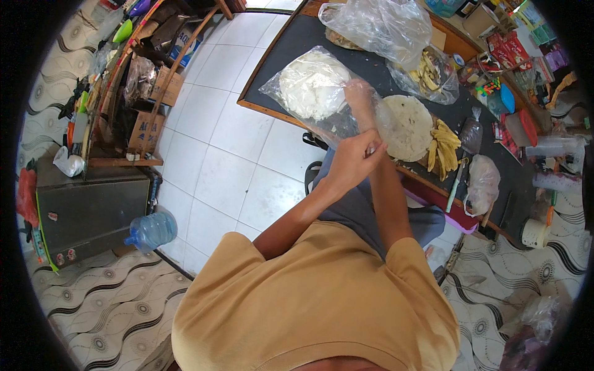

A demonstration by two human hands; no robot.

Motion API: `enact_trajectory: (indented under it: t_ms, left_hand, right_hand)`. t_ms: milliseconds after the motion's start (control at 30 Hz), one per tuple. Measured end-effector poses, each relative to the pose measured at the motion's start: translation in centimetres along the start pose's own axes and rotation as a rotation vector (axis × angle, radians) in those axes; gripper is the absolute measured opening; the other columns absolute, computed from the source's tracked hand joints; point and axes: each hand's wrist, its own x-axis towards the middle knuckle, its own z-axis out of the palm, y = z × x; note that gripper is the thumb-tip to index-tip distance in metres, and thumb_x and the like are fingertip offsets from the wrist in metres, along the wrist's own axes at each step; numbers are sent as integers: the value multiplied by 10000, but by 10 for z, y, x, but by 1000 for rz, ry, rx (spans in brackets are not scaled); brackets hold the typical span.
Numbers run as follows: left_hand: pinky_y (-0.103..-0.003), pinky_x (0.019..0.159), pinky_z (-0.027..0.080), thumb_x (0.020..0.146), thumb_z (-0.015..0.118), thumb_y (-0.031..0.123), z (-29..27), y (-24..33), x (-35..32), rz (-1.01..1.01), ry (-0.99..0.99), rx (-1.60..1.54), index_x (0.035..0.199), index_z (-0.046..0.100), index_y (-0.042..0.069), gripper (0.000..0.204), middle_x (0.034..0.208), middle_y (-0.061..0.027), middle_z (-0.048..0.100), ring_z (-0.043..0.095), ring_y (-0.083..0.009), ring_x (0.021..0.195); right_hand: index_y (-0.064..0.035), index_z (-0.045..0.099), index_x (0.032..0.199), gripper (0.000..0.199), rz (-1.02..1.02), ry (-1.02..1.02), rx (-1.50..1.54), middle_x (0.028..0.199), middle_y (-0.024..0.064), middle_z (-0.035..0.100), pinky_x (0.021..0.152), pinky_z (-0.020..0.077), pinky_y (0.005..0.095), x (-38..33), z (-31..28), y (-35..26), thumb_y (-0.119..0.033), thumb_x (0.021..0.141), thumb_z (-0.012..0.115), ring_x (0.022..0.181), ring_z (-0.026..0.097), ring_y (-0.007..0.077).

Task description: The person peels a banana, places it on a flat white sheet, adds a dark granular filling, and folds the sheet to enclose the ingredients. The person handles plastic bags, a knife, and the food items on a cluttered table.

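A clear plastic bag [296, 114] with a white, floury-looking mass [312, 83] inside lies on the dark table's near left part. My right hand [357, 93] reaches into the bag, seen through the film, its fingers blurred by the plastic. Crossing over the right forearm, my left hand [359, 157] is closed in a pinch by the bag's right end; what its fingers hold is hidden. Right of the bag lies a round, pale, flour-dusted disc [408, 128]. Beside the disc is a heap of yellow strips [444, 150], possibly banana.
A big clear bag [383, 28] and a bag of yellow pieces [428, 77] lie farther back. A green-handled knife [456, 184], a small dark-filled bag [471, 133] and a whitish bag [482, 185] are at right. A blue water jug [153, 232] lies on the floor left.
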Motion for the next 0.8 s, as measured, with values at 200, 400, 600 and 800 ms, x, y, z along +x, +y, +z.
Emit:
enact_trajectory:
  t_ms: [200,400,600,800]
  left_hand:
    - [-358,523,410,895,669,244,6,-5,1,42,-11,-38,855,602,-9,265,645,-178,583,538,-251,524]
    - [-385,544,445,878,663,169,-1,3,2,29,5,-16,831,575,11,186,666,-178,585,589,-332,579]
    - [-373,540,415,891,675,242,1,-11,-1,34,22,-5,852,604,-14,269,638,-188,571,537,-266,536]
    - [-375,546,418,895,671,238,1,-7,1,38,21,-18,843,606,-6,258,636,-187,570,539,-282,543]
  right_hand:
    - [13,656,1090,249,-179,-24,718,925,96,663,724,546,307,4,22,29,-145,951,521,817,661,196]
    - [44,579,1193,317,-116,-255,1265,1000,108,632,841,514,335,-2,20,27,-142,946,509,927,621,211]
    - [111,449,1313,494,384,-521,2099,1288,201,567,1061,405,437,-1,-8,-21,-157,909,548,1202,540,323]
    - [87,440,1340,513,57,-336,1235,1340,199,547,1082,384,418,8,23,7,-196,925,546,1221,533,315]
